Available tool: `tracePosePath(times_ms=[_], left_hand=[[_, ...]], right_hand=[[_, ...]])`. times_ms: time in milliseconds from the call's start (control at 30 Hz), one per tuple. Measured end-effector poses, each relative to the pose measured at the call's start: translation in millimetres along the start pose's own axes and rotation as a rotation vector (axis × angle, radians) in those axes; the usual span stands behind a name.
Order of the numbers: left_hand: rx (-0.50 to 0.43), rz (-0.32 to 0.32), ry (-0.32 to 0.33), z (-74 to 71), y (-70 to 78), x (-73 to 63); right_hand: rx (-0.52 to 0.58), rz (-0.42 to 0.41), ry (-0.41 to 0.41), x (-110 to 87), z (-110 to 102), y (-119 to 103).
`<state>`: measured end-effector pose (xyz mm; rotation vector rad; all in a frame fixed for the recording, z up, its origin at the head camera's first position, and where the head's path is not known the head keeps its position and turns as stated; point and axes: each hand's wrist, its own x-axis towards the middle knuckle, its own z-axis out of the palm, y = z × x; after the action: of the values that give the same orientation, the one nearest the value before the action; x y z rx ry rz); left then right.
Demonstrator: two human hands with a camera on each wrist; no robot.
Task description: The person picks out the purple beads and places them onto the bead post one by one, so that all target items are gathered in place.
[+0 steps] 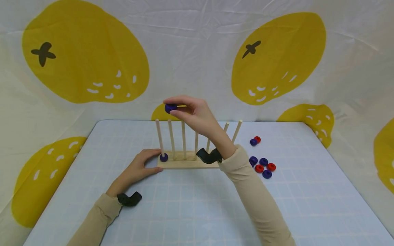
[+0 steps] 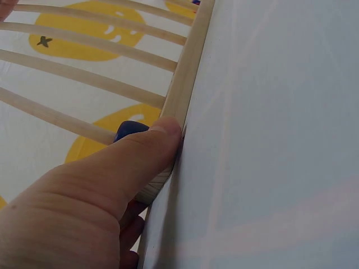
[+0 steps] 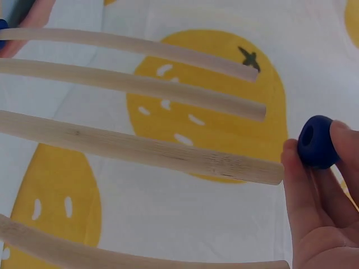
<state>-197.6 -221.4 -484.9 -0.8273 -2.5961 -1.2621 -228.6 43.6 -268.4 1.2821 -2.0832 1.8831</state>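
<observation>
Here's the blue bead point(image 1: 170, 108), just left of centre frame, above the peg tops, pinched between thumb and fingers: the right hand's point(image 1: 197, 114) grip is closed to the bead's width. In the right wrist view its hole faces left, towards the pegs point(image 1: 171, 140), and no peg passes through. The left hand point(image 1: 140, 167), lower left and farther off, grips the end of the wooden base point(image 1: 184, 164).
</observation>
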Motion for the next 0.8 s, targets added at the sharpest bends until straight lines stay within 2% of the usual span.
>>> tracePosePath(times_ms=[233, 433, 567, 800], left_hand=[[-0.004, 0.016, 0.003, 0.5, -0.8, 0.1], [0.021, 0.051, 0.022, 1.5, -2.2, -0.7], [0.026, 0.069, 0.030, 1.9, -3.1, -0.9], [0.027, 0.064, 0.027, 1.2, -2.4, 0.5]], right_hand=[[0.006, 0.034, -0.083, 13.3, 2, 0], [0.052, 0.062, -0.138, 21.0, 8, 11], [0.002, 0.056, -0.181, 22.7, 9, 15], [-0.115, 0.083, -0.246, 23.0, 8, 14]])
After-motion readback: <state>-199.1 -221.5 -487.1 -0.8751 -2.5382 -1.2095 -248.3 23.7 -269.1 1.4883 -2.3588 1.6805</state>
